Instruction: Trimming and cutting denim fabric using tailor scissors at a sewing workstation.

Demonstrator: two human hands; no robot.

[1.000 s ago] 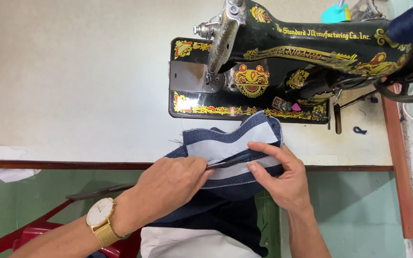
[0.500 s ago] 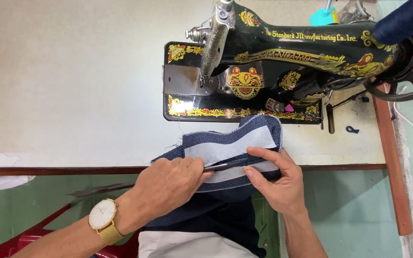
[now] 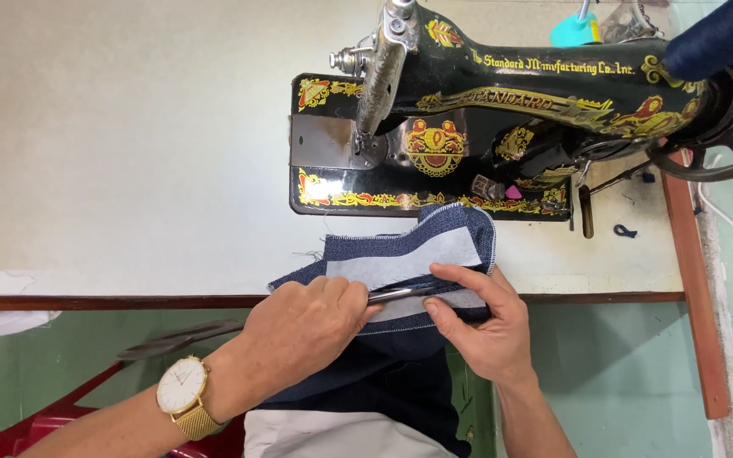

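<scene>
A dark blue fabric piece point(image 3: 460, 229) with a white lining strip point(image 3: 400, 263) hangs over the table's front edge, just before the sewing machine. My left hand point(image 3: 307, 326), with a gold watch on its wrist, grips a slim metal cutting tool point(image 3: 394, 294) whose tip lies along the fabric's fold. My right hand point(image 3: 477, 326) pinches the fabric beside that tip, thumb below and fingers on top. The two hands almost touch. More dark cloth point(image 3: 383, 382) drops down toward my lap.
A black sewing machine point(image 3: 468, 102) with gold ornament stands on the cream table point(image 3: 129, 153), its handwheel point(image 3: 714, 153) at the right. A navy thread spool point(image 3: 714, 38) and a turquoise object point(image 3: 574, 30) sit behind. A red chair point(image 3: 36, 424) and a white scrap point(image 3: 6, 321) lie below left.
Both hands keep their grip at the fabric's fold. The view has shifted slightly, and the fabric sits a little lower from the machine.
</scene>
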